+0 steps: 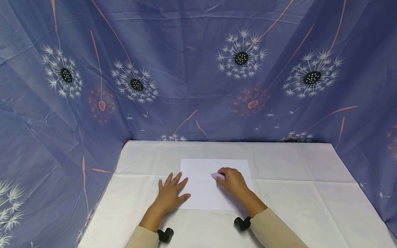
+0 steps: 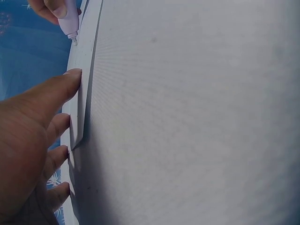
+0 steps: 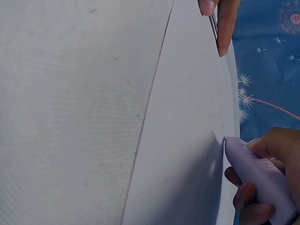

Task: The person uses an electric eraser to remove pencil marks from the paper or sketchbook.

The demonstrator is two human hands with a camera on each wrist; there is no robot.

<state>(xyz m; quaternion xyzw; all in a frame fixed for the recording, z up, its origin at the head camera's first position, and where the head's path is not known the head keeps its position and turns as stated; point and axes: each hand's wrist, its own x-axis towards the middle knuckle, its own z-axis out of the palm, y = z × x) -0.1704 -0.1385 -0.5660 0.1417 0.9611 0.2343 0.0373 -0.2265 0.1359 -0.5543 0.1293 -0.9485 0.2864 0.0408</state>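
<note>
A blank-looking white sheet of paper lies on the white-covered table. My right hand grips a thick lavender pen-like tool, thumb on one side and fingers curled round the other. In the right wrist view the tool's body is smooth and rounded, with small pale markings. Its narrow tip points at the middle of the sheet, right at the paper's surface. My left hand rests with fingers spread over the sheet's left edge. In the left wrist view its thumb presses on the paper's border.
The white table cover has fold creases and stretches to both sides of the paper. Behind and beside the table hangs a blue cloth with dandelion prints. A black wrist device sits at the left sleeve, another at the right.
</note>
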